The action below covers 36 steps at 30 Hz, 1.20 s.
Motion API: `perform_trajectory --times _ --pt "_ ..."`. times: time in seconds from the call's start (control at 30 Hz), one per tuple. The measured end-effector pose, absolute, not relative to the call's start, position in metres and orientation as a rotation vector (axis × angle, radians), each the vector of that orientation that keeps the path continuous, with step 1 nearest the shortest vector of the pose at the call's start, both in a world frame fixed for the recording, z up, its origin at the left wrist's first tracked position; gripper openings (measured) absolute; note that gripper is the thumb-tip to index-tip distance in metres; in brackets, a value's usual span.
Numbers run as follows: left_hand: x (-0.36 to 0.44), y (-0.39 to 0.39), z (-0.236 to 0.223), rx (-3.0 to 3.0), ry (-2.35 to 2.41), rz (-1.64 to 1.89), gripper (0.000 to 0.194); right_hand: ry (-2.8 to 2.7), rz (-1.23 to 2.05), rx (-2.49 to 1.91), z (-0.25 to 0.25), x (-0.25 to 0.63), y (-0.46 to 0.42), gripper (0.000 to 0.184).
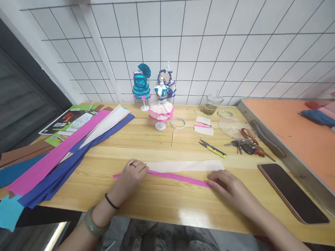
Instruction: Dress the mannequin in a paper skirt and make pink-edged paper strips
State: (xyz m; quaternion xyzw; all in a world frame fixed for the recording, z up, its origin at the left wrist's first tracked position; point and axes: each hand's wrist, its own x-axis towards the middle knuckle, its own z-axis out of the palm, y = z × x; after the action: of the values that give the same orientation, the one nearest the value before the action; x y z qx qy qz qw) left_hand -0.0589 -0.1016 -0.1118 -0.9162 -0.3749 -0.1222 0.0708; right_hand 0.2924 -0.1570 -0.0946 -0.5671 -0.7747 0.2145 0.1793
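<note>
A narrow pink paper strip (pixel 178 177) lies across the near part of the table, below a wider cream-white paper strip (pixel 185 166). Near its left end, my left hand (pixel 134 172) has its fingers closed on the pink strip, with a short tail sticking out to the left. My right hand (pixel 224 183) pinches the pink strip's right end between thumb and fingers, beside the white strip's right end. Yellow-handled thread snips (pixel 213 148) lie beyond the white strip. Small mannequins stand farther back, one in a pink-edged cream skirt (pixel 161 110).
Coloured paper strips (pixel 62 150) are piled at the left. At the right are a phone (pixel 293 192), keys (pixel 246 146) and a raised orange board (pixel 298 136). A tape roll (pixel 178 123), small paper pieces (pixel 203 130) and a lidded glass cup (pixel 212 105) sit toward the back.
</note>
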Motion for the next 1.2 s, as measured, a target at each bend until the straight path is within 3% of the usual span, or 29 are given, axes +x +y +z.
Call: perform_trajectory --times 0.27,0.53,0.67,0.9,1.2 --pt "-0.055 -0.107 -0.094 -2.644 -0.998 -0.695 0.026 -2.037 0.847 -1.407 -0.072 0.254 -0.134 0.03" --pt "-0.058 -0.126 -0.064 -2.503 -0.943 -0.853 0.034 -1.901 1.687 -0.901 -0.043 0.175 -0.097 0.034" --pt "-0.065 -0.131 -0.063 -2.48 -0.981 -0.867 0.036 -1.846 1.924 -0.804 -0.041 0.156 -0.099 0.033" --pt "-0.081 -0.131 -0.079 -2.561 -1.143 -0.912 0.042 -1.929 1.801 -1.027 -0.042 0.175 -0.106 0.039" --pt "-0.094 -0.13 -0.1 -2.619 -1.52 -1.129 0.03 -2.221 1.59 -1.192 -0.059 0.23 -0.114 0.035"
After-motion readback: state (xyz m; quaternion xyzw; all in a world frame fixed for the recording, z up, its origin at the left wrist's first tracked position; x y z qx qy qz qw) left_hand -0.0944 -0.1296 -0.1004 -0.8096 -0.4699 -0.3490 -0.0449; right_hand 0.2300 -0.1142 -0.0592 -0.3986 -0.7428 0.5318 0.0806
